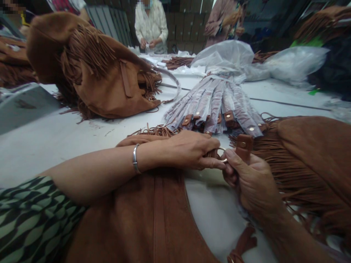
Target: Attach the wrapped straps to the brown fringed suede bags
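A brown suede bag (137, 215) lies before me, with a zip along its right edge. My left hand (194, 150) is closed at the bag's upper corner, its thumb and fingers about a round metal ring (221, 148). Opposite it, my right hand (251, 179) grips a brown leather strap (244, 142), whose end with a snap stud stands up above the fingers. The right thumb and fingertips meet the ring's right side. Whether the strap passes through the ring is hidden by the fingers.
Beyond my hands lies a fan of plastic-wrapped straps (214, 98). A fringed brown bag (104, 80) stands at the left, another fringed bag (315, 157) at the right. Clear plastic bags (225, 54) lie farther back. Across the table stand people (151, 25).
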`<state>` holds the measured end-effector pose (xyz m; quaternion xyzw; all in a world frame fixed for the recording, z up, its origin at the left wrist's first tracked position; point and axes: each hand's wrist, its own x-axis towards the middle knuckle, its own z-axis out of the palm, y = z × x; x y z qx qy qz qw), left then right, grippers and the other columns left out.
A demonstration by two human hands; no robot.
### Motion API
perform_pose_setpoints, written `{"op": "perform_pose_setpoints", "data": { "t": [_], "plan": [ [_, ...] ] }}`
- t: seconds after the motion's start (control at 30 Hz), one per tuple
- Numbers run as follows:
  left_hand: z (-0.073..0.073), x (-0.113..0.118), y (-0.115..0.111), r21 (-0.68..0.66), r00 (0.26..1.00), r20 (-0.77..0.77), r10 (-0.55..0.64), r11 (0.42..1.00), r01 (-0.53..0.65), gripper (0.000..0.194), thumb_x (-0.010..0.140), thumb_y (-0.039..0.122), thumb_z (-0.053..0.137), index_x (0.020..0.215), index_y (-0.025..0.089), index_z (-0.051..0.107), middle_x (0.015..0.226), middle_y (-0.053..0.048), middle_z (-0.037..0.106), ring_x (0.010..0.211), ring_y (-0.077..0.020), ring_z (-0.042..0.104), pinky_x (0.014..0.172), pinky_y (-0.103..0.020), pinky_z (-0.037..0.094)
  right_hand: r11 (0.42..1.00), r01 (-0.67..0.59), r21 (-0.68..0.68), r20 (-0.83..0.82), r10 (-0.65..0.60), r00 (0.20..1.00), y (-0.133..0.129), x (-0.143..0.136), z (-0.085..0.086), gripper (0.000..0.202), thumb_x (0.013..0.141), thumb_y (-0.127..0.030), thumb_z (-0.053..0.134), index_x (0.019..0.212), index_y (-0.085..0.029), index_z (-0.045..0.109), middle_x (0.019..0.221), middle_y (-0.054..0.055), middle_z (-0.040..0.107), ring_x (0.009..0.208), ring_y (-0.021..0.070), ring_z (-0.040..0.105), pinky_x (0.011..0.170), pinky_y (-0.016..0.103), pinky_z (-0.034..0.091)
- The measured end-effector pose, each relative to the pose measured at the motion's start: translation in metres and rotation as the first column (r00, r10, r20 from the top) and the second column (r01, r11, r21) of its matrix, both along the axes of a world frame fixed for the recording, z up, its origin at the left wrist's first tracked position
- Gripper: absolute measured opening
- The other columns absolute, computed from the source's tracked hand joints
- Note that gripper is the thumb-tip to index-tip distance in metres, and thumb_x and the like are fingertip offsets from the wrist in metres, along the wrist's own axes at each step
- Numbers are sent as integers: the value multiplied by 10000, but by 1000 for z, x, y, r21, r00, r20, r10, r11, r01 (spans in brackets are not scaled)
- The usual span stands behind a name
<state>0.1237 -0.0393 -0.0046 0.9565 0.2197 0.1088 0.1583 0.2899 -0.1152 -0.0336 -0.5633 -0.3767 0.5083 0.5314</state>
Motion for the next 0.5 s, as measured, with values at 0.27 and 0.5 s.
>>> {"op": "perform_pose_setpoints", "data": {
  "t": [0.27,0.5],
  "plan": [
    [-9,-1,4,106,979,-31,-203,973,205,333,882,483,550,924,154,582,866,-59,619,753,-155,564,628,-240,353,964,-229,-135,127,246,961,4,18,7,458,603,-530,793,639,-160,526,453,-58,449,360,31,343,312,127,263],
    [-12,0,2,188,981,47,-189,966,177,321,890,430,552,988,125,583,926,-69,612,780,-160,570,639,-249,378,968,-183,-174,58,195,979,0,10,8,546,556,-605,788,649,-172,469,469,-67,466,346,30,361,283,117,272]
  ]
}}
